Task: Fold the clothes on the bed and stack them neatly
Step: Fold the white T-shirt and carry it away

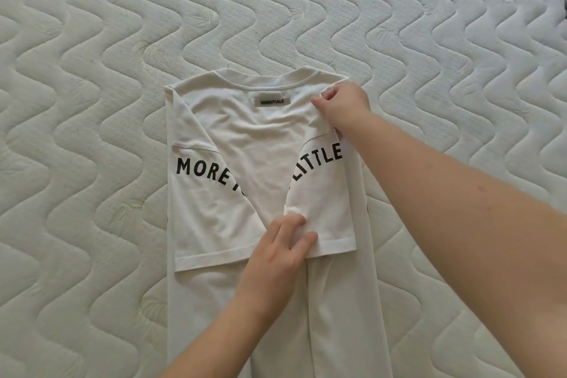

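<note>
T-shirt (264, 163) under both hands | right hand (342, 103) pinches its shoulder fold | left hand (276, 252) pinches folded sleeve hem | collar far, length toward person

We see a cream-white T-shirt (245, 144) with curved black lettering and a grey neck label (271, 101), on a pale mattress (92, 70) quilted in wavy zigzags

White T-shirt (233, 138) flat on quilted mattress (92, 70), sleeves folded inward, right hand (343, 104) pinching shoulder, left hand (276, 252) pinching sleeve hem
</note>
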The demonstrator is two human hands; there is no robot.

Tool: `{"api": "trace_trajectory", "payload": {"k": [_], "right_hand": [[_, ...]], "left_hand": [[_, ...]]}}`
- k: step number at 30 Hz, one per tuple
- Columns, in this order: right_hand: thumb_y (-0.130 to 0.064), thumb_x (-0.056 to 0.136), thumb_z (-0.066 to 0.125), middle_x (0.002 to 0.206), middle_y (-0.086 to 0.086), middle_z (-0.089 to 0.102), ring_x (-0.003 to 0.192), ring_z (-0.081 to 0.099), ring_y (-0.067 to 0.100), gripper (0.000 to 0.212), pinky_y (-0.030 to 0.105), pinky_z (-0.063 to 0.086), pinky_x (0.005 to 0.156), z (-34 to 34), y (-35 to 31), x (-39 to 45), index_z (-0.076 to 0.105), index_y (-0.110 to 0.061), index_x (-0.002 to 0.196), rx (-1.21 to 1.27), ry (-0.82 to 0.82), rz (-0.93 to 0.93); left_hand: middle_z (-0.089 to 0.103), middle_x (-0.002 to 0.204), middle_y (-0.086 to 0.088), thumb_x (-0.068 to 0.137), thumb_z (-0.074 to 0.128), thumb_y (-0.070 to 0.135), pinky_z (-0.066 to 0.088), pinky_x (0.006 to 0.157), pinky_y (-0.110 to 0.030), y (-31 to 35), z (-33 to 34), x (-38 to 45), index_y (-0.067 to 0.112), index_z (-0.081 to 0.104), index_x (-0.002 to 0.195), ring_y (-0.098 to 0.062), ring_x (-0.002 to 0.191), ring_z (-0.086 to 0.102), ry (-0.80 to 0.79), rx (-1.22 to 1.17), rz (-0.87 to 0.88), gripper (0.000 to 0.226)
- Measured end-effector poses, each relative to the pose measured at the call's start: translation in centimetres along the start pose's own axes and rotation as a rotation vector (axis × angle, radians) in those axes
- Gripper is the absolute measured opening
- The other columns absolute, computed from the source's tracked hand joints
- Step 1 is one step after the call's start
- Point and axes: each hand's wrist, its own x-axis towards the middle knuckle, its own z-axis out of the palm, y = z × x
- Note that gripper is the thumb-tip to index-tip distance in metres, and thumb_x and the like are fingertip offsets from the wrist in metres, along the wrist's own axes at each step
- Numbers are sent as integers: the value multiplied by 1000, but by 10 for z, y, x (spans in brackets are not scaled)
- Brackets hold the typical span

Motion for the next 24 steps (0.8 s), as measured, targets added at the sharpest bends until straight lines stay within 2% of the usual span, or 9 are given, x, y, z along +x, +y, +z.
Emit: {"api": "trace_trajectory", "payload": {"k": [4, 8, 10, 12, 15, 17, 19, 21, 24], "right_hand": [[-25, 93, 62, 99, -1, 65, 91, 59, 16, 17, 27, 48, 85, 0, 16, -1, 66, -12, 102, 267, 66, 26], [-13, 93, 62, 89, 3, 67, 85, 65, 17, 17, 27, 56, 82, -1, 35, -8, 65, -7, 109, 570, 13, 70], [-18, 92, 65, 90, 2, 67, 87, 65, 16, 17, 34, 55, 89, -5, 38, -7, 66, -10, 107, 452, 86, 33], [-32, 93, 62, 91, 2, 69, 85, 68, 20, 19, 39, 56, 83, -9, 37, -13, 65, -15, 99, 358, 117, 44], [-54, 91, 56, 87, 3, 73, 70, 69, 17, 39, 29, 52, 57, -18, 37, -40, 66, -17, 87, 209, -139, 156], [-55, 83, 67, 79, -6, 72, 67, 67, 8, 32, 21, 43, 53, -21, 46, -64, 69, -23, 81, -37, -369, 144], [-43, 80, 76, 84, -9, 72, 71, 65, 5, 20, 21, 49, 60, -19, 58, -83, 70, -25, 78, -80, -455, 90], [-34, 84, 74, 95, -2, 73, 82, 66, 12, 12, 29, 54, 75, -13, 69, -95, 70, -25, 90, 18, -365, 65], [-34, 88, 68, 97, 2, 69, 91, 65, 22, 23, 37, 52, 83, -5, 85, -109, 66, -18, 104, 10, -123, 62]], "left_hand": [[53, 122, -13, 83, 51, -9, 44, 98, -29, -6, -12, -5, 2, 70, 111, -29, 109, 52, 135, -27, -34, 35], [51, 126, -12, 89, 42, -6, 39, 106, -28, -11, -13, -10, -3, 68, 116, -29, 113, 52, 131, -2, 12, 38], [56, 125, -15, 86, 50, -10, 45, 102, -35, -13, -7, -12, -4, 67, 116, -30, 114, 54, 73, 25, 34, 35], [63, 120, -16, 81, 62, -10, 50, 97, -39, -15, -4, -12, -3, 69, 112, -30, 113, 56, 24, 36, 28, 32], [66, 115, -16, 87, 59, 4, 54, 86, -43, -19, -8, -14, 4, 73, 107, -33, 107, 62, 16, 21, -23, 24], [64, 117, -19, 85, 67, 3, 54, 86, -44, -19, -11, -15, 7, 74, 108, -38, 105, 61, 22, 0, -86, 24], [60, 121, -23, 78, 75, -5, 53, 88, -47, -15, -11, -15, 6, 73, 111, -42, 105, 58, 23, -36, -168, 35], [59, 119, -24, 77, 69, -10, 55, 85, -48, -11, -11, -14, 2, 70, 113, -39, 107, 55, 56, -44, -183, 37], [61, 114, -23, 73, 66, -19, 55, 83, -46, -9, -8, -14, -2, 69, 112, -33, 105, 51, 93, -17, -168, 43]]}}
